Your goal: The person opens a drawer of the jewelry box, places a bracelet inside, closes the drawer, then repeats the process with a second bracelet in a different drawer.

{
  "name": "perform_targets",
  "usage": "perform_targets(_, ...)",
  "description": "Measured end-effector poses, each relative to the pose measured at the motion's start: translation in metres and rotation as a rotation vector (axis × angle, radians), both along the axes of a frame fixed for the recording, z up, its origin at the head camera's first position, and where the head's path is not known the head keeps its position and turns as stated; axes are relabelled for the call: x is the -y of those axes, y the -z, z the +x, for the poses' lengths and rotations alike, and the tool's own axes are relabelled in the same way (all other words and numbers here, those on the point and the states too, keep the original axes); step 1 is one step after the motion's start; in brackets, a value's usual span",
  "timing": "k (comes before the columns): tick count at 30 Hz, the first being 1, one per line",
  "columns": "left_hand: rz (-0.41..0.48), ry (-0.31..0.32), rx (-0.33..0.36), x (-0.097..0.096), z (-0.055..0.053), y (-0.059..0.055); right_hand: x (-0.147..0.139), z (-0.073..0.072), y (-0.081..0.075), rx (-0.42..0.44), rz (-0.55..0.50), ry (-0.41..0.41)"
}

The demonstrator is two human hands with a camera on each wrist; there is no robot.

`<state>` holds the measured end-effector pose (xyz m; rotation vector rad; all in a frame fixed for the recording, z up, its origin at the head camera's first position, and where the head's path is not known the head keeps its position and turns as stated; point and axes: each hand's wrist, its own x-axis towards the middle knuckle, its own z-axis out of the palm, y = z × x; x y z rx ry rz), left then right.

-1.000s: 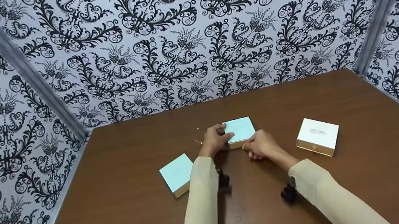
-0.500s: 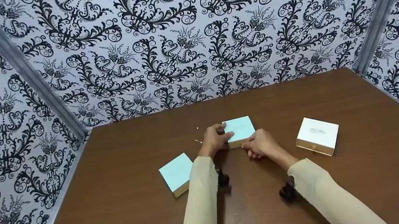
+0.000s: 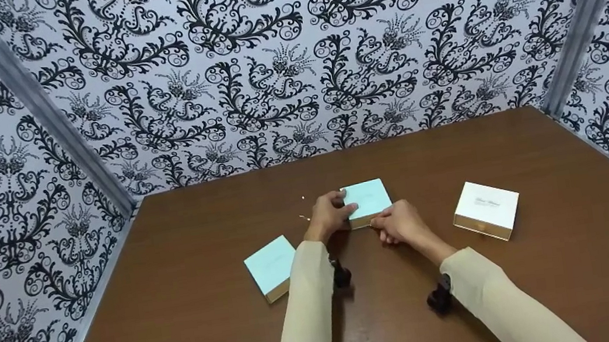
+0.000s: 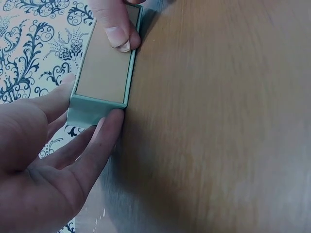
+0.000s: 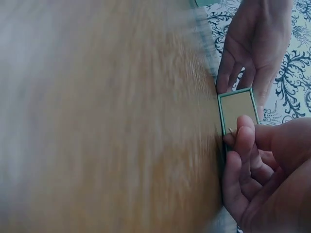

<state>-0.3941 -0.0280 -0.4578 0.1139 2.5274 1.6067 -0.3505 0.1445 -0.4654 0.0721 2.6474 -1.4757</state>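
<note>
A light blue drawer box [image 3: 367, 198] with a tan front lies on the table ahead of me. My left hand [image 3: 329, 215] grips its left end, thumb on the top and fingers along the side. At the tan drawer front [image 4: 103, 73], my right hand [image 3: 402, 221] pinches a small pull tab [image 4: 125, 47] between thumb and fingertip; most of the tab is hidden. In the right wrist view the drawer front sits level with the blue sleeve's rim. Just left of the left hand lie tiny pale objects [image 3: 303, 217], too small to make out.
A second light blue box [image 3: 272, 267] with a tan front lies left, partly behind the left sleeve. To the right stands a white box [image 3: 485, 206] with dark lettering and a gold front. Patterned walls [image 3: 291, 67] border the brown table [image 3: 199, 220].
</note>
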Motion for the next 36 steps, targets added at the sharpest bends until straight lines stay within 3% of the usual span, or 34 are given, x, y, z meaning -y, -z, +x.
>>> perform_targets(7, 0.025, -0.005, 0.010, -0.002, 0.000, 0.000, -0.002, -0.001, -0.001, 0.012, 0.026, -0.025)
perform_targets(16, -0.068, -0.012, -0.070, -0.006, 0.002, -0.002, -0.005, 0.001, -0.008, 0.057, 0.034, -0.059)
perform_targets(24, -0.206, -0.079, -0.137, -0.015, 0.008, -0.006, -0.023, 0.007, -0.013, 0.006, 0.011, -0.057)
perform_targets(29, -0.327, -0.129, -0.216, -0.023, 0.015, -0.008, -0.039, 0.012, -0.016, -0.050, 0.017, 0.000)
perform_targets(36, -0.415, -0.188, -0.410, -0.029, 0.025, -0.007, -0.063, 0.022, -0.023, -0.175, 0.084, 0.103)
